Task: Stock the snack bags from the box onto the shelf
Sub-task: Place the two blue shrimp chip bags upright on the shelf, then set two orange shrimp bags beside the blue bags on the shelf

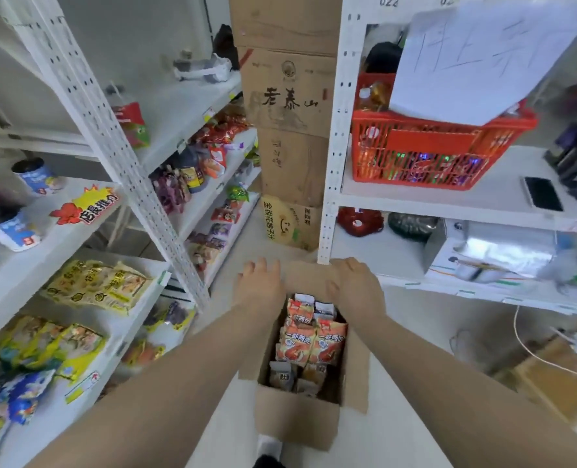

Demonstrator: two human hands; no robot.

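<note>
An open cardboard box (pixel 295 422) stands on the floor between two white shelf units. Inside it lie orange-red snack bags (pixel 310 339) with a shrimp picture, and smaller grey-brown bags under them. My left hand (pixel 258 287) hangs at the box's far left corner with its fingers spread and straight, holding nothing. Resting on the far flap (pixel 305 276) of the box is my right hand (pixel 353 285), fingers flat. The white shelf (pixel 138 319) on the left holds yellow and blue snack bags.
Stacked cardboard cartons (pixel 289 106) fill the aisle's far end. The right shelf carries a red basket (pixel 425 148), a black phone (pixel 543 194) and a silver appliance box (pixel 489 251). Another cardboard box and a white cable lie on the floor at right.
</note>
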